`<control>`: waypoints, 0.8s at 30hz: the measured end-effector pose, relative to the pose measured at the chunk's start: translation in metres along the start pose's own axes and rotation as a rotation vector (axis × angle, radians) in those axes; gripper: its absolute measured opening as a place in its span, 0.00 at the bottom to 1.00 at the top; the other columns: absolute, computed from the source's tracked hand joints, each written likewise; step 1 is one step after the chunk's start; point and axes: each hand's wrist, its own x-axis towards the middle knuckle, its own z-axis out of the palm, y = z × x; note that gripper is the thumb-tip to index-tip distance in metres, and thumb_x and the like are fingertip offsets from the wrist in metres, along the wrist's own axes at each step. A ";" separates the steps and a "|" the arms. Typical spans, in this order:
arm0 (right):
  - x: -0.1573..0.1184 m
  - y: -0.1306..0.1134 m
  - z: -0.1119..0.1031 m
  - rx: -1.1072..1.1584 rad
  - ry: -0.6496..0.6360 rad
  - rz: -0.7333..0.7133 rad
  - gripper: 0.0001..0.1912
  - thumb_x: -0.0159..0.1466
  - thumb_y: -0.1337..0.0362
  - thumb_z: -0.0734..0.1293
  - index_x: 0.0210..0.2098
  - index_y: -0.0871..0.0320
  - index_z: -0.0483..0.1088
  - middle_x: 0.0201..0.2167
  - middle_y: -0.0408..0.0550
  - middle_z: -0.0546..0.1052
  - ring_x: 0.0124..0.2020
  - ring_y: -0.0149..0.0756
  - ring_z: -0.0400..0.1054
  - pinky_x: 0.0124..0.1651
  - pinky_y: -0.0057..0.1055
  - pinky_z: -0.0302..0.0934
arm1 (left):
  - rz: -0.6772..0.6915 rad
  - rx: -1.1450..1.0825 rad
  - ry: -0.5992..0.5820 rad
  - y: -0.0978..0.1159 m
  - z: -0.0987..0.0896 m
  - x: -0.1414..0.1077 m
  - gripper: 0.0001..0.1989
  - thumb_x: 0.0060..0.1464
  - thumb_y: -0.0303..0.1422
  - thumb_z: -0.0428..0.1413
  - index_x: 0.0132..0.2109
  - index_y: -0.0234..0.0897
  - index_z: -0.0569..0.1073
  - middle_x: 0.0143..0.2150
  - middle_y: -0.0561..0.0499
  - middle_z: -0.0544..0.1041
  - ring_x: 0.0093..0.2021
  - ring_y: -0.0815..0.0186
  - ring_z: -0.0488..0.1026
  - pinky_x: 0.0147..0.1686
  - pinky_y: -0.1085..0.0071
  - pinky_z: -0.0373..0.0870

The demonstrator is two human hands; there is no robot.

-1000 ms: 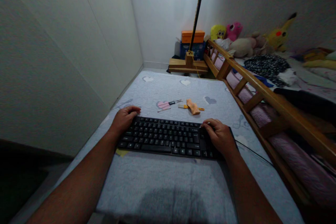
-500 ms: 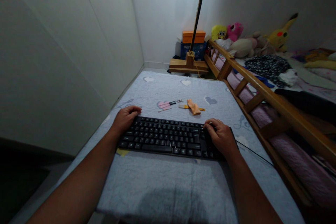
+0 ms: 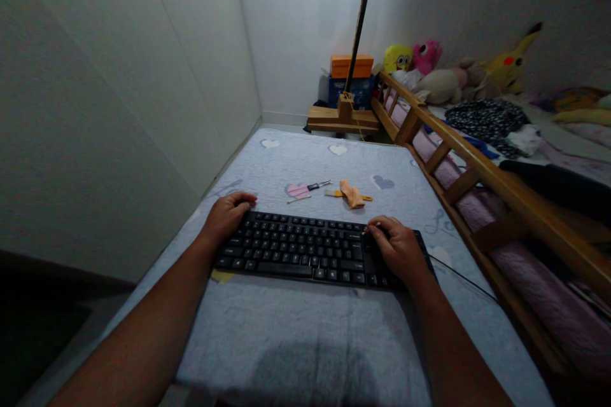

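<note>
A black keyboard (image 3: 296,245) lies flat across the cloth-covered table. My left hand (image 3: 232,213) grips its far left corner, fingers curled over the edge. Over the keyboard's right part, my right hand (image 3: 394,241) pinches a thin white-tipped stick, apparently a cotton swab (image 3: 370,227), with its tip down among the keys beside the main block. Most of the number pad is hidden under this hand. Beyond the keyboard lie another cotton swab (image 3: 299,199), a small black-handled tool (image 3: 314,187), and a yellow-handled brush (image 3: 335,193) partly covered by a folded orange cloth (image 3: 352,194).
A black cable (image 3: 463,280) runs from the keyboard toward the right. A wooden bed rail (image 3: 470,168) borders the table's right side, with plush toys behind it. White cabinet doors (image 3: 143,89) stand at the left. A wooden stand (image 3: 344,116) and boxes are at the far end.
My right hand has shifted slightly left with the cotton swab, its tip moving along the keys. My left hand stays on the keyboard's corner.
</note>
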 end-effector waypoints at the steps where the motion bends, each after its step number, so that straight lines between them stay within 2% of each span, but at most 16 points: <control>1: 0.000 0.000 0.000 -0.001 -0.002 -0.003 0.11 0.66 0.59 0.61 0.32 0.53 0.72 0.33 0.48 0.78 0.37 0.41 0.73 0.44 0.36 0.62 | 0.002 0.004 0.002 0.000 0.000 0.000 0.15 0.41 0.38 0.55 0.36 0.39 0.80 0.40 0.47 0.85 0.45 0.52 0.79 0.56 0.57 0.72; 15: -0.002 -0.002 -0.003 0.011 -0.062 -0.064 0.10 0.67 0.61 0.61 0.30 0.53 0.70 0.30 0.45 0.78 0.34 0.38 0.71 0.41 0.32 0.61 | -0.013 -0.007 -0.002 0.004 0.000 0.000 0.14 0.40 0.39 0.56 0.35 0.39 0.80 0.39 0.47 0.85 0.46 0.50 0.79 0.57 0.56 0.71; 24: -0.001 -0.004 -0.004 0.006 -0.052 -0.020 0.10 0.67 0.60 0.61 0.32 0.53 0.72 0.32 0.47 0.79 0.36 0.40 0.72 0.43 0.34 0.63 | -0.007 -0.009 0.002 0.005 -0.001 -0.002 0.13 0.41 0.38 0.57 0.34 0.40 0.81 0.38 0.48 0.85 0.46 0.50 0.79 0.56 0.55 0.72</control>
